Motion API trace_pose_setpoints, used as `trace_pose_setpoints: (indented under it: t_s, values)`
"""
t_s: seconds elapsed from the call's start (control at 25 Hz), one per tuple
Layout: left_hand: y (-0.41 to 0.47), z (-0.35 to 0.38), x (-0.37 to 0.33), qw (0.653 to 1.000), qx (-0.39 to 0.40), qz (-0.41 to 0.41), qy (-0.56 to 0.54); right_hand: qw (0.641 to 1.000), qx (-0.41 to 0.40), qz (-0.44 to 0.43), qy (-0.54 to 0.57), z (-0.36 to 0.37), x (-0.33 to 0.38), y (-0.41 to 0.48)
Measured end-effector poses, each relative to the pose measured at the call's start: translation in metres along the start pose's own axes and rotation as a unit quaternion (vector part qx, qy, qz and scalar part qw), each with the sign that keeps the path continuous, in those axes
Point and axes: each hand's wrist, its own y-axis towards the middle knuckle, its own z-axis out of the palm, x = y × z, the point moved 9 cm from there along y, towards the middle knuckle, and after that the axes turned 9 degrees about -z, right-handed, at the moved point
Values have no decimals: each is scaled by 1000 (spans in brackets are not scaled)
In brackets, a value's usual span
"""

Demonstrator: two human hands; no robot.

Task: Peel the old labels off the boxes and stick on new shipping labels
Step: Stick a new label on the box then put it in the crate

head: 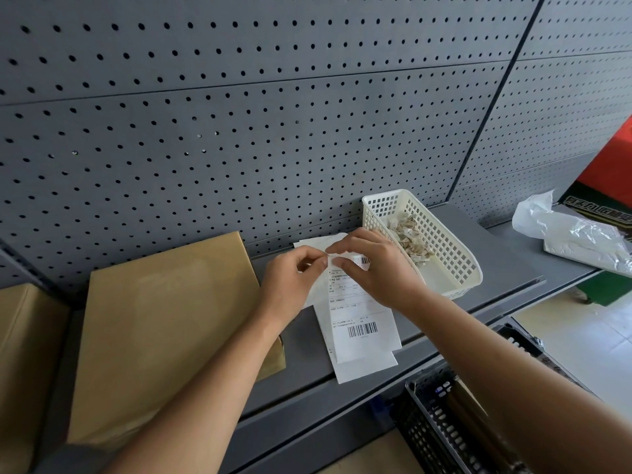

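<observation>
The upper end of the white paper shipping label (359, 325) is hidden by both hands; its small print cannot be read. Its top edge is pinched by the left hand (290, 285) and the right hand (376, 268), a barcode showing nearer the wrists. It is laid on a grey metal shelf (496, 254). A brown cardboard box (164, 336) is seen left of the left hand, a white lattice plastic basket (451, 251) beside the right, grey pegboard (239, 114) beyond.

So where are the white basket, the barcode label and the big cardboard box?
white basket (444, 244): head view, on its mesh side wall.
barcode label (362, 329): head view, on its lower barcode.
cardboard box (164, 319): head view, middle of its broad brown face.
</observation>
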Motion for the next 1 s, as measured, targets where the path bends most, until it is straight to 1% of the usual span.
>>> trace_pose_setpoints:
  t_s: [0.12,0.28,0.44,0.56,0.64,0.68,0.72,0.8,0.84,0.88,0.92,1.0]
  values:
    - [0,2,0,1000,5,3,9,1000,13,11,20,2,-1,2]
    - [0,3,3,1000,2,-6,13,1000,-10,-4,13,0,6,4]
    - [2,2,9,1000,-7,-26,11,1000,-16,-2,13,1,8,6]
    - [2,1,9,999,-13,-33,24,999,-14,40,16,-1,4,6]
    - [1,1,6,998,-17,-28,59,997,-22,71,33,-6,1,7]
    - [0,3,5,996,-13,-36,75,996,-32,75,41,-9,1,8]
    - [-1,3,7,996,-10,-54,67,995,-42,73,45,-12,1,10]
    - [-5,3,14,991,3,-132,-28,995,-48,77,44,-17,0,14]
    - [-7,5,15,989,15,-148,-21,995,-47,82,42,-18,0,14]
    - [-10,8,14,985,37,-161,-46,995,-47,84,40,-19,0,15]
    - [-12,11,11,987,51,-152,-20,994,-48,85,39,-21,1,14]
    - [-10,9,12,987,43,-154,-27,994,-52,85,39,-24,3,13]
